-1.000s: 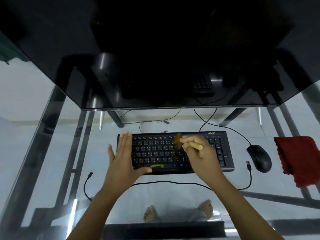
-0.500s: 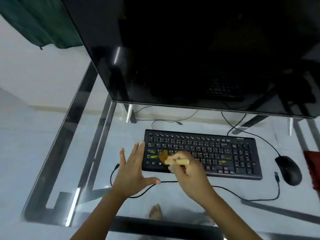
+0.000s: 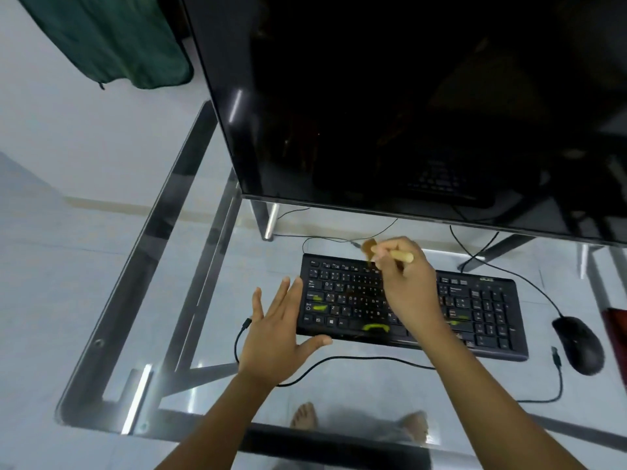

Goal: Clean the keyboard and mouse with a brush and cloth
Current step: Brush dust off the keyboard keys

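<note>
A black keyboard (image 3: 475,310) with green marks on some keys lies on the glass desk (image 3: 142,300). My right hand (image 3: 407,283) grips a small wooden-handled brush (image 3: 400,256); its brown bristles sit over the keyboard's top-left edge. My left hand (image 3: 278,330) is flat with straight fingers against the keyboard's left end, thumb along its front edge. A black mouse (image 3: 580,344) lies to the right of the keyboard. A red cloth (image 3: 615,330) shows at the right edge of the frame, mostly cut off.
A large dark monitor (image 3: 407,96) stands right behind the keyboard. Black cables (image 3: 339,361) run in front of the keyboard and behind it. A green fabric (image 3: 112,39) hangs at the upper left. My bare feet show through the glass.
My right hand has swept the brush from the keyboard's lower-left keys up to its top edge. The left hand stays at the keyboard's left end. The view has shifted.
</note>
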`<state>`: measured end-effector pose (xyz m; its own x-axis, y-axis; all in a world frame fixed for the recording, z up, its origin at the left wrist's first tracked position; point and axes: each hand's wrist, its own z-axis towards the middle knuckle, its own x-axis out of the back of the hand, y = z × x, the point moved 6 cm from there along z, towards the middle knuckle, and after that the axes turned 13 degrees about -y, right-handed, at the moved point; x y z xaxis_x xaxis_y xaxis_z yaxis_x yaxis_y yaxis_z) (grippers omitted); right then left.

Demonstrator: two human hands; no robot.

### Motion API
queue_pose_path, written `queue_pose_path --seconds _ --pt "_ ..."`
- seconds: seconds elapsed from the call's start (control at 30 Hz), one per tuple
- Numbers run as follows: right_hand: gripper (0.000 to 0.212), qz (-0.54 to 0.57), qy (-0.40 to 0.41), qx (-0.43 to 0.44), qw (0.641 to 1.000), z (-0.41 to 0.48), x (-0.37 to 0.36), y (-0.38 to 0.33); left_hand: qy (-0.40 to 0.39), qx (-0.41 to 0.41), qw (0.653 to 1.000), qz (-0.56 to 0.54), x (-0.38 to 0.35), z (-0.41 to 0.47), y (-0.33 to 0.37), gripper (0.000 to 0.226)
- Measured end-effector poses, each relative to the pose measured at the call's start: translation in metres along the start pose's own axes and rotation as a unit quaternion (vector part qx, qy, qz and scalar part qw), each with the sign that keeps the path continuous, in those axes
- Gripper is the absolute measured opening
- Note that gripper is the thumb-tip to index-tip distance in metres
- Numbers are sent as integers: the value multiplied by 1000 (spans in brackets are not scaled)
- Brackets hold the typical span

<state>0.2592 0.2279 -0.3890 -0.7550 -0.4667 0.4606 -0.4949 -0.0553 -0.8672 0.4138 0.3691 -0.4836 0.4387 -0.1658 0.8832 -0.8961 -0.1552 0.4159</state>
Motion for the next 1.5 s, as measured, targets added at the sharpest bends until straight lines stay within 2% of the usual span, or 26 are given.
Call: queue_pose_path --seconds 0.03,0.07,0.13,0.23,0.3,0.37,0.47,0.53,0.6,0.7,0.73,0.77,0.83,0.93,0.97,1.03,1.07,1.17,1.2,1.27,1.3,1.33,1.37,1.43,1.47,1.5 --pt "11 26 -10 4 1000 4 -4 -3 4 -2 1000 -2 0 0 0 97" --pt "12 44 -60 -7 997 7 -16 -7 7 -2 1000 -2 0 0 0 98" --pt "14 -14 -142 -7 990 4 -40 -14 12 -2 1000 5 -1 0 -1 99" --pt "13 -46 -41 72 995 7 -39 -26 13 1 1000 6 -2 0 -1 101" --pt "14 -28 -88 58 994 11 -48 -26 17 3 1000 5 -2 0 -1 101" --pt "14 -85 -143 48 985 10 -60 -26 23 3 1000 5 0 0 -1 100" --pt "14 -105 -47 75 991 14 -46 -29 25 1 1000 -3 1 0 0 99" --pt "14 -66 -92 66 991 16 -49 -23 21 3 1000 -3 1 0 0 98" --pt "14 -106 -118 37 987 13 -49 -18 15 5 1000 1 0 0 -1 98" --pt "18 -81 7 36 996 10 -21 -17 17 4 1000 2 -1 0 -1 97" --pt "18 -58 -6 38 998 8 -19 -15 19 3 1000 1 0 0 -1 97" --pt "16 -36 -57 18 998 7 -24 -10 20 3 1000 0 0 -1 -1 97" --pt "14 -69 -141 -21 987 0 -33 -2 17 4 1000 -1 -1 -1 -2 97" --pt "15 -79 -10 -3 997 -4 -6 -1 13 4 1000 -3 -1 0 -1 97" --pt "14 -49 -14 0 999 -6 -2 2 12 3 1000 -3 -1 0 -1 97" --pt "13 11 -95 -38 995 -10 -6 13 12 4 1000 -1 -1 -1 -2 98" --pt "14 1 -100 -59 993 -14 -2 21 11 3 1000 -2 -1 -1 -2 98" --pt "13 30 45 -67 996 -29 29 29 14 5 1000 -5 -1 -1 -2 98" --pt "13 52 36 -51 997 -34 29 28 15 6 1000 -3 0 0 -2 99" --pt "12 94 -98 -77 988 -45 5 27 15 8 1000 1 -1 0 -3 100" --pt "12 78 -170 -89 978 -50 -10 27 17 8 1000 1 -2 0 -3 101" --pt "11 25 -197 -89 976 -53 -17 27 18 7 1000 0 -1 0 -3 101" --pt "11 -11 -172 -81 982 -53 -16 27 17 6 1000 -2 -1 0 -3 100" --pt "12 -80 -38 -14 996 -50 0 13 18 5 1000 -8 -1 0 -2 100" --pt "12 -75 -23 8 997 -50 1 9 18 6 1000 -6 0 0 -2 100" --pt "12 -46 -49 16 998 -49 -4 4 17 7 1000 -3 0 0 -2 101"
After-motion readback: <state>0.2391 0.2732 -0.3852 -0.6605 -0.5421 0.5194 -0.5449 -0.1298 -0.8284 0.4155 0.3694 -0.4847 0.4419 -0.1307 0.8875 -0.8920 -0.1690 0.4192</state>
